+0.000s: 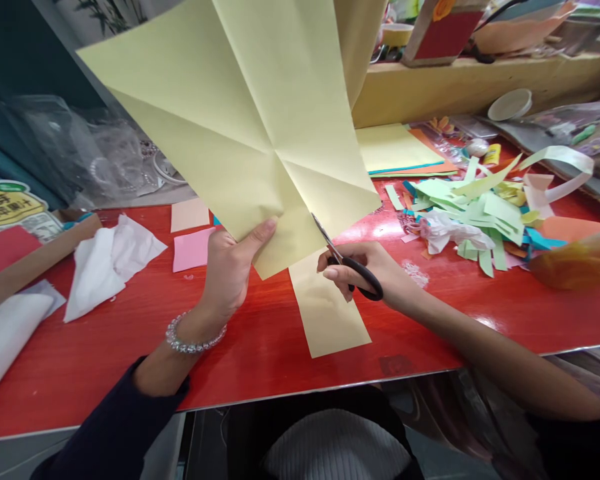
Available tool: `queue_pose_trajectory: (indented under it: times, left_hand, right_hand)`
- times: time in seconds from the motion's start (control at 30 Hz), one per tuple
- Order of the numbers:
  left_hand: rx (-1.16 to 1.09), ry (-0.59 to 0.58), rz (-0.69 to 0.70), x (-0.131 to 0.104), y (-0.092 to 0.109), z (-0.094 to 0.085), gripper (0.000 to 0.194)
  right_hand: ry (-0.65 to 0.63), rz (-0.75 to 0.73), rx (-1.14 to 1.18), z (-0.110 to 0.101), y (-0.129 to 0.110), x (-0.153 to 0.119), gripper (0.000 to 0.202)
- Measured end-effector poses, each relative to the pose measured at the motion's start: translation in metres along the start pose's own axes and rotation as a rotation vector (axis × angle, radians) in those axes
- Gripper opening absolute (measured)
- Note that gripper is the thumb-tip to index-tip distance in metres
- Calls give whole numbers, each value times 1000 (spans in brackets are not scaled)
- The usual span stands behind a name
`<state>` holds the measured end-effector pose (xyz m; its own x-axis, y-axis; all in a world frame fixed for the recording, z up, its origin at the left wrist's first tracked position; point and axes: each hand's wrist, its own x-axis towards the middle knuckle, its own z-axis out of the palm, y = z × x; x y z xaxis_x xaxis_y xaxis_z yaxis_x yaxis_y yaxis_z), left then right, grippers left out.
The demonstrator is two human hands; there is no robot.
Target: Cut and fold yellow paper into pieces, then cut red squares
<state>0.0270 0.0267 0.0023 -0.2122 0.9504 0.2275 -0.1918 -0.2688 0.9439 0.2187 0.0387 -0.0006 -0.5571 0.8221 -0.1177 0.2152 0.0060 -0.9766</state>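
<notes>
My left hand pinches the lower edge of a large pale yellow sheet of paper, thumb on its face. Creases cross near the middle of the sheet, which is held up above the table. In my right hand is a pair of scissors with black handles. Their blades lie at the sheet's lower part, where a cut line runs up from the bottom edge. Beneath, a pale yellow paper strip rests on the red table, its top end hidden behind the sheet and my right hand.
A heap of green paper scraps covers the right of the table, beside stacked coloured sheets. Pink paper and crumpled white tissue lie left. A cardboard box edge is far left; a yellowish ledge stands behind.
</notes>
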Motion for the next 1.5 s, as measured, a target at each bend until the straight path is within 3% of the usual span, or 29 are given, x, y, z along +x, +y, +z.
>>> queue_pose_trajectory:
  times: [0.83, 1.5]
  left_hand:
    - [-11, 1, -25, 1, -2, -2, 9]
    - [-12, -50, -90, -6, -7, 1, 23]
  right_hand:
    - [-2, 4, -13, 3, 0, 1, 37]
    - [61, 43, -33, 3, 1, 3, 47]
